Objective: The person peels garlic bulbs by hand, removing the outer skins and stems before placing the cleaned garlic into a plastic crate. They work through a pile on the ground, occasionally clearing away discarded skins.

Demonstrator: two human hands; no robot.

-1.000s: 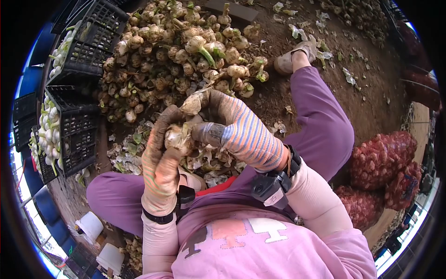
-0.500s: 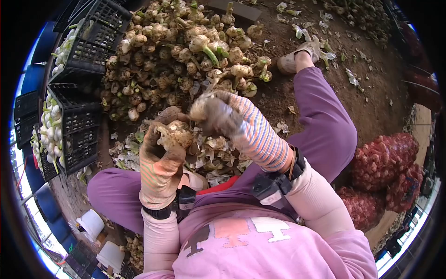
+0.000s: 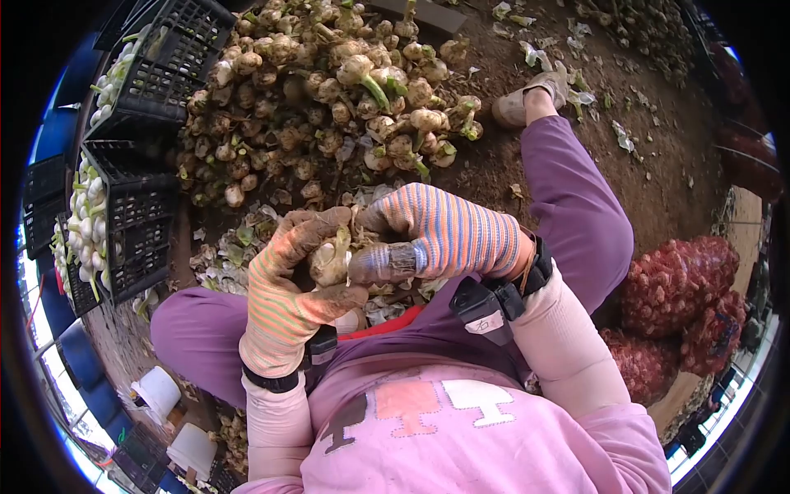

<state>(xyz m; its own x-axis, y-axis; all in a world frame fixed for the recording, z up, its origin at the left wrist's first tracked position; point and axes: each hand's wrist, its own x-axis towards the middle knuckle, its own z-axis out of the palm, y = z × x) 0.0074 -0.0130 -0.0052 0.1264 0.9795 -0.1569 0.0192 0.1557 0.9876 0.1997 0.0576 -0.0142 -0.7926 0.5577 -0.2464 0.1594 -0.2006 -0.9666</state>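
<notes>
Striped knit gloves (image 3: 477, 235), soil-darkened at the fingers, on both hands, close together. Gripped in the left hand (image 3: 284, 288), thumb below and fingers above: one pale, dirt-marked garlic bulb (image 3: 329, 263). Curled onto its other side and gripping too, the right hand (image 3: 440, 230), thumb pressed against it; exact fingertip hold partly hidden, so hard to tell. Half a second ago, right hand off the bulb and blurred; now back in contact, so work on this bulb apparently unfinished. Underneath, scattered pale, papery peelings (image 3: 224, 262). Beyond, a big heap of soil-brown bulbs (image 3: 284, 111). Far left, black crates (image 3: 144, 235) of cleaner white bulbs (image 3: 89, 221). Far right, past a purple trouser leg (image 3: 576, 177), full red mesh sacks (image 3: 679, 284).
</notes>
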